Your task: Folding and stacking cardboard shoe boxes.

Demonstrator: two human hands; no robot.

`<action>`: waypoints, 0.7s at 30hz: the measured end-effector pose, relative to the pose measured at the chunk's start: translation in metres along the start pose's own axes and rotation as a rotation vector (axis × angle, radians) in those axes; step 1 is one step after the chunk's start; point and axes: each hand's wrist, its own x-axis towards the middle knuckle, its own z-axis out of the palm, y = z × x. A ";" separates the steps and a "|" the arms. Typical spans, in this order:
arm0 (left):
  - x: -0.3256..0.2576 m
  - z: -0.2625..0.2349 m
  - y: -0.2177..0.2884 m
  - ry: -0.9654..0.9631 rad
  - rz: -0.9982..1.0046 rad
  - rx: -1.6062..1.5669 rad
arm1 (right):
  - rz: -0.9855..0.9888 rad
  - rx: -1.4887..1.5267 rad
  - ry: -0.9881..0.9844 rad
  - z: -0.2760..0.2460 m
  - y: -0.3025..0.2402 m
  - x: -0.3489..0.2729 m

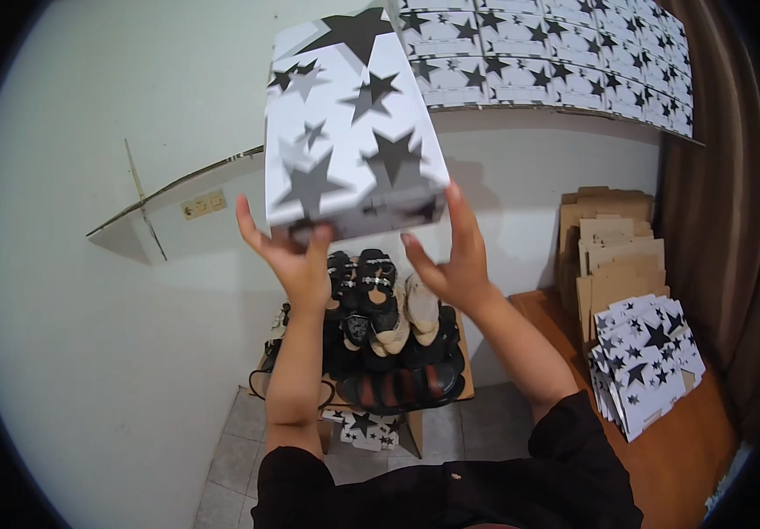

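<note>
- A white cardboard shoe box printed with black and grey stars [349, 132] sits in the upper middle of the frame, raised at arm's length in front of the pale wall and tilted so its top leans away from the camera.
- The left hand [296, 260] cups the box's lower left corner from beneath, palm up and fingers spread along the bottom edge, so the weight rests on it.
- The right hand [455, 260] presses flat against the lower right side, fingers pointing up and thumb tucked under the edge; the two hands squeeze the box between them, which keeps it steady while raised.
- Just to the upper right of the box, a row of stacked star-printed boxes [556, 57] lines a high shelf, their ends facing out; the held box is level with that row.
- Below the hands, in the middle of the frame, a heap of black and beige sandals [389, 326] lies piled on a brown cardboard carton [464, 375] standing on the grey tiled floor [230, 458].
- At the right, flat star-printed box blanks [644, 366] lean together on a brown wooden counter [680, 467], with plain brown cardboard sheets [613, 256] propped upright behind them against the wall, within reach.
</note>
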 end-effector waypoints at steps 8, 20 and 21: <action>0.109 0.030 -0.079 -0.078 0.195 0.154 | 0.083 -0.217 -0.077 0.044 0.100 0.057; 0.150 0.042 -0.163 0.076 0.719 1.063 | -0.260 -0.679 -0.009 0.068 0.198 0.059; 0.148 0.043 -0.168 0.076 0.716 1.063 | -0.260 -0.693 -0.006 0.069 0.201 0.058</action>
